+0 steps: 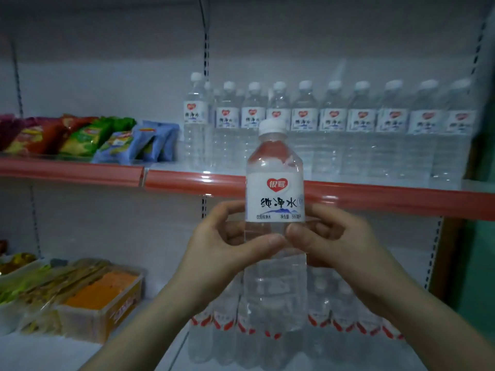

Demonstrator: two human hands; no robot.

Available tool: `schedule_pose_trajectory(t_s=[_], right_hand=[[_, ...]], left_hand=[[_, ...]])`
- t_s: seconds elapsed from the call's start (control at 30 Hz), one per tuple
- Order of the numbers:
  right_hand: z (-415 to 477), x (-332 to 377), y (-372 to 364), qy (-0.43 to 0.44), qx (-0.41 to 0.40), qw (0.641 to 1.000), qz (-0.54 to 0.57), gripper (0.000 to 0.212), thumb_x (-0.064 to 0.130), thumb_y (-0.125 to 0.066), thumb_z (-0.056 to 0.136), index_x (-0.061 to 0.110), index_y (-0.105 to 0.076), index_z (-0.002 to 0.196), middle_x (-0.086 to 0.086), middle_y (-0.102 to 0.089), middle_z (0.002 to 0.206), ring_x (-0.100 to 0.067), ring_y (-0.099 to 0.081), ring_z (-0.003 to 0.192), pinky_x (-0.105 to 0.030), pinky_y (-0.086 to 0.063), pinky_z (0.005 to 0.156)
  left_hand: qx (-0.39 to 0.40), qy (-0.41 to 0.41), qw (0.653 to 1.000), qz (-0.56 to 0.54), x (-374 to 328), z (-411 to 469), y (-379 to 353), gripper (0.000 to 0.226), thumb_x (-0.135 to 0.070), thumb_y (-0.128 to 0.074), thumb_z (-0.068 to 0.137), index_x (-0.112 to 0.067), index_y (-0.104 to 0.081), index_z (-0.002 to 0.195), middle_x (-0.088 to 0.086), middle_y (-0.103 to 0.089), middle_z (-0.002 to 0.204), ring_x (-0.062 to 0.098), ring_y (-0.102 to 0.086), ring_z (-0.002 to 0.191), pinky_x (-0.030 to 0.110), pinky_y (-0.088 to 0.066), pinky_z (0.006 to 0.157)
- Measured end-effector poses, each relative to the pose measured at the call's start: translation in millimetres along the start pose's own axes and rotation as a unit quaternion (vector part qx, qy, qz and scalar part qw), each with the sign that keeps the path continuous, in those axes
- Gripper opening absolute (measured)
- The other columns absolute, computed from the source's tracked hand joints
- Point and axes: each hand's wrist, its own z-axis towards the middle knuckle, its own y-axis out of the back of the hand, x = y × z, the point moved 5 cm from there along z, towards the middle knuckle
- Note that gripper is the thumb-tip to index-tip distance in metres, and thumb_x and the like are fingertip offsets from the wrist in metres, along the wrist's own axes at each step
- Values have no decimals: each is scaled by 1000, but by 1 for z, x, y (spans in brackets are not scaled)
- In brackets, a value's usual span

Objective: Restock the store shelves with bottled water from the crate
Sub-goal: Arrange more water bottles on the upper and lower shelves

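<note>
At centre frame, the left hand [214, 245] and right hand [329, 242] are both gripping an upright water bottle [274, 210] in front of the red-edged shelf [187, 180], where more bottles [334, 124] are standing upper right.

The clear bottle [276, 218] has a white cap [272, 127] and red-heart label [276, 196]; the shelf edge [192, 182] is red.

Clear water bottle [276, 210], white cap, upright, before a shelf row of bottles [334, 129]

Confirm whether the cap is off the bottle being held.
No, the white cap sits on top of the held bottle.
</note>
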Motion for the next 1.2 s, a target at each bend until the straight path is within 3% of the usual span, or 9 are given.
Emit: schedule_pose_trajectory(t_s=[0.13,0.23,0.43,0.6,0.73,0.83,0.93,1.07,1.2], right_hand=[[20,29,19,17,-14,1000,-17,46,42,-68,51,22,-69,93,3,-75,85,-13,-72,81,-30,-55,72],[48,46,27,5,-11,999,-35,56,42,-71,47,14,-68,96,-2,-75,82,-13,-71,71,-29,-56,65],[120,79,22,-15,46,997,-53,63,35,-73,53,9,-62,110,-1,-73,87,-16,-71,79,-27,-55,66],[185,85,4,-14,46,998,-43,38,20,-70,76,6,-60,110,-4,-70,91,-17,-68,78,-26,-58,67],[232,67,-13,-40,35,998,-28,27,9,-66,82,4,-59,107,-6,-67,90,-20,-65,80,-33,-55,76],[256,49,-24,-43,32,998,-29,14,3,-63,83,9,-59,95,-2,-66,83,-13,-63,70,-27,-52,66],[271,34,-30,-47,16,999,-16,16,1,-61,85,8,-58,99,-2,-64,84,-13,-62,71,-26,-51,67],[285,14,-32,-57,2,998,-24,27,2,-61,85,2,-57,112,-7,-66,95,-19,-63,81,-32,-51,78],[292,-4,-32,-77,-29,996,-43,29,4,-63,85,2,-58,113,-14,-65,115,-30,-62,107,-46,-46,99]], left_hand=[[-5,-37,999,-9,-30,25,-15,57,-27,-71,47,-16,-60,101,0,-74,74,12,-71,67,22,-53,51],[-7,-47,999,9,-48,48,-14,64,-35,-71,44,-17,-58,104,-1,-75,77,12,-72,71,31,-56,56],[-17,-87,994,58,-78,105,13,70,-37,-70,54,-10,-54,116,-2,-74,82,12,-72,76,26,-55,54],[-30,-121,985,116,-86,157,48,54,-41,-66,66,-18,-58,114,0,-71,96,16,-68,95,50,-53,86],[-11,-107,975,195,-74,199,75,21,-29,-60,87,-28,-58,108,2,-67,98,17,-62,96,32,-54,73],[-19,-96,958,268,-61,222,89,35,-29,-61,88,-25,-55,122,6,-65,102,18,-62,94,27,-54,67],[-51,-110,947,299,-52,236,99,38,-29,-63,87,-26,-55,124,-6,-61,84,10,-58,77,28,-54,65],[-88,-137,905,393,-41,245,106,39,-36,-66,82,-26,-61,120,-7,-60,81,14,-57,74,21,-42,57],[-110,-142,885,429,-29,248,111,39,-40,-68,79,-20,-64,113,1,-65,85,21,-63,81,29,-47,71]])
